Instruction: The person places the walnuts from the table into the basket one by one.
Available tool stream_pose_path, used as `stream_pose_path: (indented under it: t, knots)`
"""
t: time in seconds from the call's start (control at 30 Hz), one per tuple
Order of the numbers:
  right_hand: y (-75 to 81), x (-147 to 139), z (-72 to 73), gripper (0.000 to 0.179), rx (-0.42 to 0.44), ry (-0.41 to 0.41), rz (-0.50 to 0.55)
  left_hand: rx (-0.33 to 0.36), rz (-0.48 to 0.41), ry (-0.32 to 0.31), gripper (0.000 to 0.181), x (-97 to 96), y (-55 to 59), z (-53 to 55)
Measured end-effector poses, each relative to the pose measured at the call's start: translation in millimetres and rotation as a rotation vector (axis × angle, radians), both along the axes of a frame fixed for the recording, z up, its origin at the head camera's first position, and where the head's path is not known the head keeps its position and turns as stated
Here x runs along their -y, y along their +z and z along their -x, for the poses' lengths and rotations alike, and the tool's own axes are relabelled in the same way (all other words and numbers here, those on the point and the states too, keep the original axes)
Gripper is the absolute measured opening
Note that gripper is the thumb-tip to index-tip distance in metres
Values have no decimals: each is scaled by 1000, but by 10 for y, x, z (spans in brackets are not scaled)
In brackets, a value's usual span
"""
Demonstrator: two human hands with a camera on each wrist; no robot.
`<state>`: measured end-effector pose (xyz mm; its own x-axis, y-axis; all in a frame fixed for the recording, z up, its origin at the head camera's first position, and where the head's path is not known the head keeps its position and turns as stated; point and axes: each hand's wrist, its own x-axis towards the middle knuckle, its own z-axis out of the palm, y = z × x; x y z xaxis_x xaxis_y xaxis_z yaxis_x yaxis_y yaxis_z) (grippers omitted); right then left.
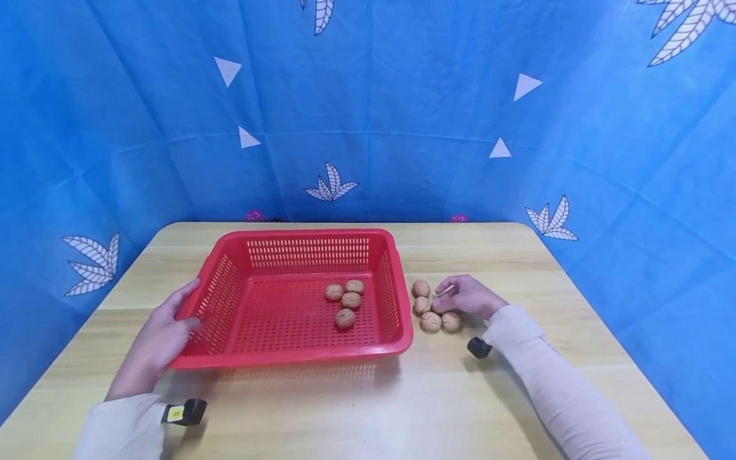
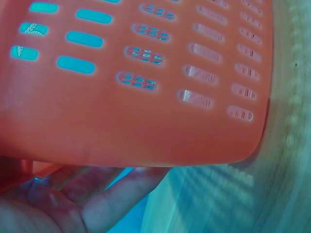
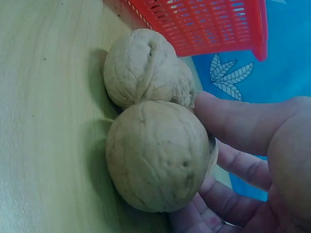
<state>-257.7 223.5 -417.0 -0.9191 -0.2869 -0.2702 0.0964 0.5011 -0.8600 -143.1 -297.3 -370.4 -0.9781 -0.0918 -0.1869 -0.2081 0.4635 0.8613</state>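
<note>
A red plastic basket (image 1: pixel 293 361) with slotted sides has several walnuts (image 1: pixel 345 318) lying in its right part. My left hand (image 1: pixel 163 332) grips the basket's left rim, thumb over the inside; in the left wrist view, its fingers (image 2: pixel 124 194) show by the rim, partly hidden by the wall. To the right of the basket, a cluster of several loose walnuts (image 1: pixel 431 321) lies on the table. My right hand (image 1: pixel 468 297) is among them, thumb and fingers around one walnut. In the right wrist view, a nearer walnut (image 3: pixel 156 156) partly hides that grasp.
A light wood-patterned table (image 1: pixel 368 415) carries everything. Behind and beside it hangs a blue cloth (image 1: pixel 402 96) with white leaves and triangles. Small black devices sit at the left wrist (image 1: pixel 194 412) and right wrist (image 1: pixel 479 347).
</note>
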Motion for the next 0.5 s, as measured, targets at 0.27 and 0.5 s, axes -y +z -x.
stream_pose_path:
  t: [0.27,0.5]
  knots:
    - [5,-6,41,28,-29,-11,-24,-19,-4,-12,81,6,-12,11]
    - [63,33,94,38,-34,-36,101,-14,-12,-11,81,20,-21,12]
